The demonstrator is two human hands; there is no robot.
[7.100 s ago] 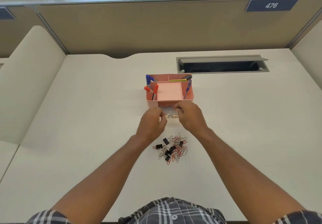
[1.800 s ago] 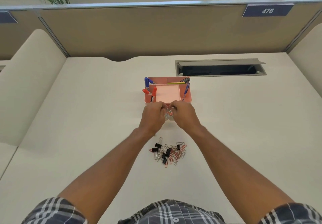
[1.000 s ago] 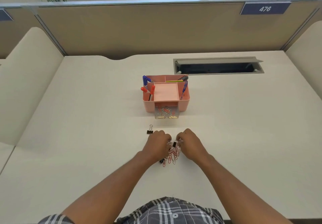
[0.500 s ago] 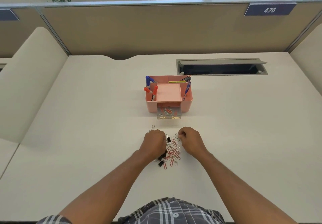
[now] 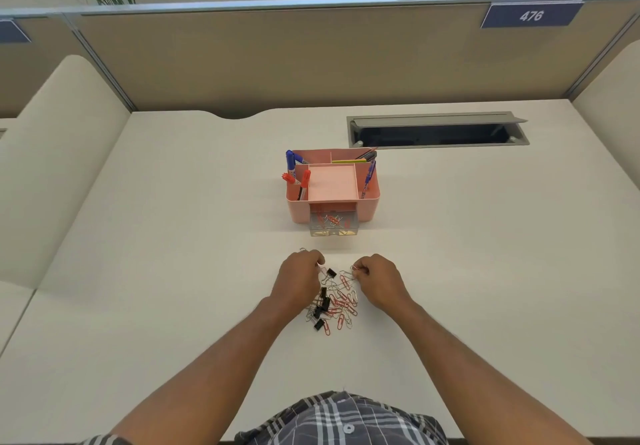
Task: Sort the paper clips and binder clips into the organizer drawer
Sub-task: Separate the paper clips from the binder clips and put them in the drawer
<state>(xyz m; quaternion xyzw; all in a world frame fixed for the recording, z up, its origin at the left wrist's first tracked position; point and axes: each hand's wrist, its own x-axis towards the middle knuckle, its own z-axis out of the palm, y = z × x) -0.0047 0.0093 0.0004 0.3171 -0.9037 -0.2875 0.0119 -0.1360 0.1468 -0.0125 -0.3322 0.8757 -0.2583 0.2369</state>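
Since half a second ago, little is changed. From the left: a clip is pinched by the left hand, the pile lies between, a paper clip is pinched by the right hand. The drawer stands open at twelve o'clock, equally near both.

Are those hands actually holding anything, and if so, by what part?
Each hand pinches something small at the pile's far edge: right hand apparently a paper clip's end, left hand a pale one.

Bright even overhead light, soft faint shadows, wide-angle edge bending, sharp.
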